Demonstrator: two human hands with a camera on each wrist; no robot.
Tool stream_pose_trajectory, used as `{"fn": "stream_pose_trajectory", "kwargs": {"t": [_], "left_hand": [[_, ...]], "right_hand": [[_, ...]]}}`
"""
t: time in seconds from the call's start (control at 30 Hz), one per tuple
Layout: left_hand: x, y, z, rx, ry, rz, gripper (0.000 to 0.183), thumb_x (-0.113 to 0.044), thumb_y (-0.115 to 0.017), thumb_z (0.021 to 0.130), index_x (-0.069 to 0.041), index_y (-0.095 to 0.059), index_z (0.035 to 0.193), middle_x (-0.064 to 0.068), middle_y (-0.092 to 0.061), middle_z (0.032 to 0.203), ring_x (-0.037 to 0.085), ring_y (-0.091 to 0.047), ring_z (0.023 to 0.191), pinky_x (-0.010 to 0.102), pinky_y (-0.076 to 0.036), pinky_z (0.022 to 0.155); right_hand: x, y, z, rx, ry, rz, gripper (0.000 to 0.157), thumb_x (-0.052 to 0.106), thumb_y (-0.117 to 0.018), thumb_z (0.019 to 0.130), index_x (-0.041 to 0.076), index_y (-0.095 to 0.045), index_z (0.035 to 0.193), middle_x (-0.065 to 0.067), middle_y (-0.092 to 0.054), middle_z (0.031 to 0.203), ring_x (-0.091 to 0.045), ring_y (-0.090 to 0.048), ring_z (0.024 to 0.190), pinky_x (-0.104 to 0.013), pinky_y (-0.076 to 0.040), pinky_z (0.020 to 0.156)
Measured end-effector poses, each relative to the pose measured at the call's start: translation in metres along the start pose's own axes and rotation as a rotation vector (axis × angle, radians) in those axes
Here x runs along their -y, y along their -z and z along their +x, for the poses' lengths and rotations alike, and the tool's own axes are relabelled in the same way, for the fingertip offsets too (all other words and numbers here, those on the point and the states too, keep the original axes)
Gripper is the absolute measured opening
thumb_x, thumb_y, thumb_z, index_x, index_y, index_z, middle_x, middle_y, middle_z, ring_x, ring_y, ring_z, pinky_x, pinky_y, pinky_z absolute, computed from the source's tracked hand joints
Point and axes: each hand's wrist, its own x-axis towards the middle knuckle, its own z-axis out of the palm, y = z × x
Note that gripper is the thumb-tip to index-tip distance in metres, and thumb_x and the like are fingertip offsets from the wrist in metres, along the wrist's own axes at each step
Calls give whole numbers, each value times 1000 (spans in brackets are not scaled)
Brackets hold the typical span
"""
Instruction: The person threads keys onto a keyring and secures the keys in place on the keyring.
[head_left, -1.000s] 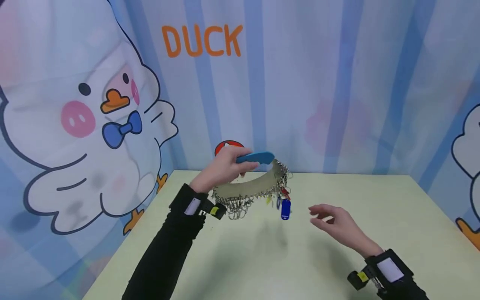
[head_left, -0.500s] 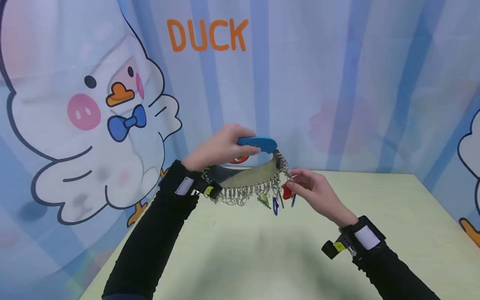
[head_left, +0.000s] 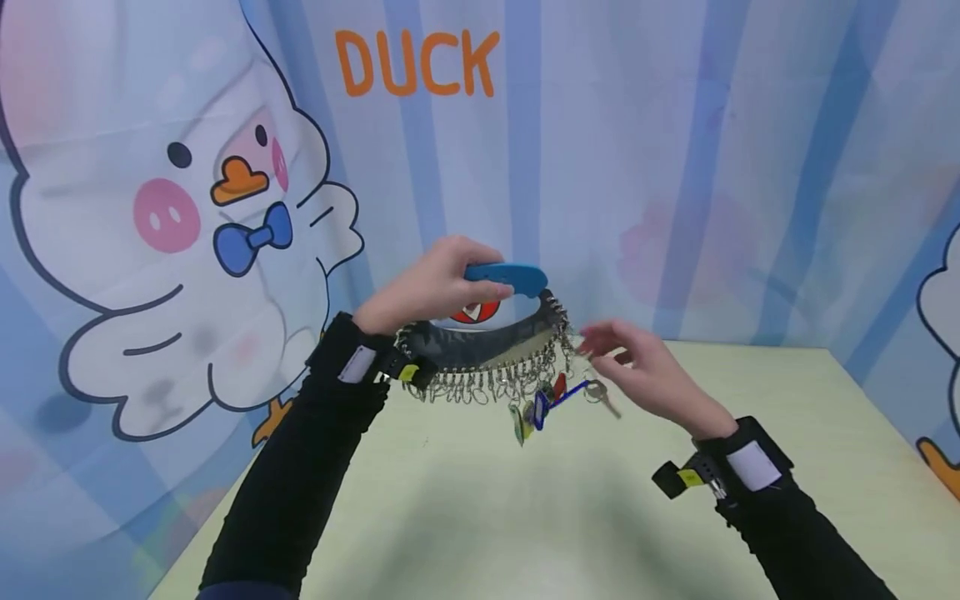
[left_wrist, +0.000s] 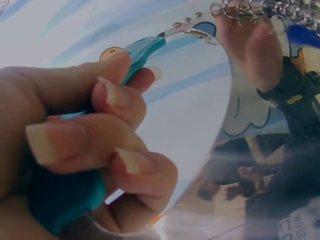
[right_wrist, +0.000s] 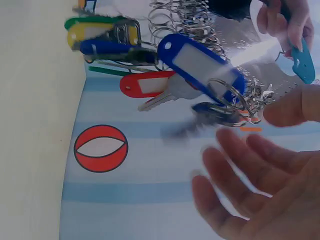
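A shiny, curved metal key holder [head_left: 480, 348] hangs tilted above the table, with many small clips and rings along its edge. My left hand [head_left: 442, 287] grips its blue handle [head_left: 517, 277] at the top. From its right end dangle several key tags, among them a blue tag [right_wrist: 202, 64], a red tag [right_wrist: 145, 84] and a yellow tag [right_wrist: 97, 35]. A key [head_left: 606, 398] swings out to the right. Just beside these rings, my right hand [head_left: 645, 367] has its fingers spread and loosely bent, with nothing held. In the right wrist view another key is blurred.
A pale yellow-green table [head_left: 480, 500] lies below both hands. Behind it hangs a blue striped curtain [head_left: 585, 167] printed with a duck [head_left: 225, 317] and the word DUCK. A printed red ball [right_wrist: 100, 162] shows low on the curtain.
The left hand has raised the key holder. My right hand came in to the tags at its right end, touched near the red one, then drew slightly away; the tags and key swing.
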Motion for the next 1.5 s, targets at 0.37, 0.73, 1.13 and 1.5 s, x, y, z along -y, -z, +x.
{"fn": "stream_pose_trajectory", "kwargs": {"t": [0.37,0.73,1.13,1.5], "left_hand": [[-6,2,-8,-49,-16,29,19,-16,-62,94,-8,-57,78,3,-47,63,18,-43,55,29,-37,61],[-10,9,-14,-46,24,13,19,-17,-64,93,-8,-58,77,4,-46,62,19,-41,54,29,-35,59],[-10,10,-10,-11,54,-48,16,-20,-64,93,-6,-64,86,5,-49,63,19,-43,53,30,-38,55],[-15,15,-17,31,46,-136,14,-19,-64,93,-8,-63,86,6,-48,62,18,-40,49,28,-34,49]], "right_hand": [[5,-26,10,-183,79,-11,14,13,-66,91,4,-66,102,-9,-73,91,-21,-69,83,-26,-53,77],[-1,7,7,120,-87,268,26,24,-56,98,6,-63,115,-9,-64,88,-19,-64,78,-30,-52,74],[-18,-9,9,397,-126,333,52,27,-66,91,9,-47,136,-16,-59,127,-32,-59,113,-42,-50,95],[-13,-7,4,351,-117,383,46,25,-66,92,6,-41,126,-18,-62,124,-24,-63,110,-45,-47,97]]}}
